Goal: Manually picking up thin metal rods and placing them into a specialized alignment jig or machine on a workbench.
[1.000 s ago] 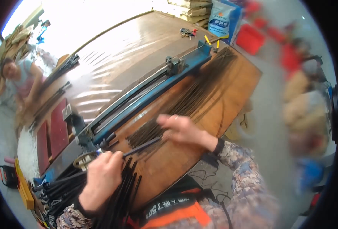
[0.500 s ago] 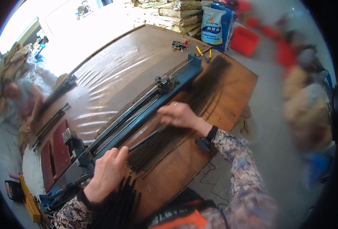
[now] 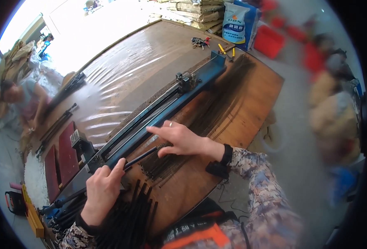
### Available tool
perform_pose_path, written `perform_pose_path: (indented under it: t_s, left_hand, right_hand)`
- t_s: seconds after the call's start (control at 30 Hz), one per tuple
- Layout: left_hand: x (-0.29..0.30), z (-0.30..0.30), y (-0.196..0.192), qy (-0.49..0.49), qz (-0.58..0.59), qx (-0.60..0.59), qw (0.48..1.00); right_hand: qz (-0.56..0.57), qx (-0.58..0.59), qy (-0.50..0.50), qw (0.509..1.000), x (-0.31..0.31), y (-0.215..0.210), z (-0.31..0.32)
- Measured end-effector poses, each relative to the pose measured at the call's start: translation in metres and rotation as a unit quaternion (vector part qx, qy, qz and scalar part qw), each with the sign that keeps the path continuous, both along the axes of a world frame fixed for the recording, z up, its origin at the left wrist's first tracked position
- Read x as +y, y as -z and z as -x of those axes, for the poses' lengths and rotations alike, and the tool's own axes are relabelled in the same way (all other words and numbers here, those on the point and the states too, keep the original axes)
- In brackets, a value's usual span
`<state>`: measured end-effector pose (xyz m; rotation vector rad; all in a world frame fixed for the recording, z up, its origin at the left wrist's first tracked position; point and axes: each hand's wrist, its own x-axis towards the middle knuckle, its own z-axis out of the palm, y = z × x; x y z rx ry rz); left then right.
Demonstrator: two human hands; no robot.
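Observation:
My left hand (image 3: 102,187) is closed round one end of a thin black tube (image 3: 141,157), its index finger stretched along it. The tube slants up to the right, beside a long blue metal rail machine (image 3: 160,118). My right hand (image 3: 178,140) hovers at the tube's far end. Its index finger points to the rail and its thumb stands apart below, with nothing visible between them. Under that hand lies a bundle of thin dark spring-like rods (image 3: 204,120). More black tubes (image 3: 127,216) lie in a pile by my left forearm.
A small clamp block (image 3: 186,81) sits on the rail. Yellow-handled pliers (image 3: 227,52) and a bunch of keys (image 3: 201,42) lie at the far end of the wooden table (image 3: 249,108). Dark red boards (image 3: 63,159) are at left. Another person (image 3: 23,101) works beyond the table's left side.
My left hand has moved left and slightly down with the tube. My right hand has come down and left toward the tube's end, its fingers spreading. The view has shifted slightly.

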<state>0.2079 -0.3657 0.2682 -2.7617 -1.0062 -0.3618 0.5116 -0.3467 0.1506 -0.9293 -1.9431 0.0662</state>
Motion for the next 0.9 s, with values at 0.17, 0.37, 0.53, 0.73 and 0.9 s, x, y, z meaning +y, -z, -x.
perform_pose_path:
  t_s: [0.17, 0.37, 0.53, 0.73, 0.9]
  left_hand:
    - [0.009, 0.033, -0.005, -0.048, -0.041, -0.011, 0.998]
    - [0.002, 0.027, 0.001, -0.018, -0.068, 0.031, 0.997]
    - [0.002, 0.063, -0.012, -0.008, -0.053, 0.000, 0.999]
    - [-0.035, 0.047, -0.061, -0.080, 0.032, -0.107, 0.991]
    - [-0.013, 0.171, -0.050, -0.211, -0.022, -0.294, 0.932]
  right_hand:
    - [0.165, 0.085, -0.079, 0.979, 0.007, 0.001, -0.034]
    - [-0.063, 0.144, -0.044, 0.987, 0.000, -0.022, 0.039]
    - [-0.077, 0.096, 0.016, 0.992, 0.009, -0.008, 0.016]
    - [-0.132, 0.092, 0.085, 0.983, 0.006, -0.017, 0.023]
    - [0.052, 0.029, 0.085, 0.995, 0.031, 0.000, 0.019]
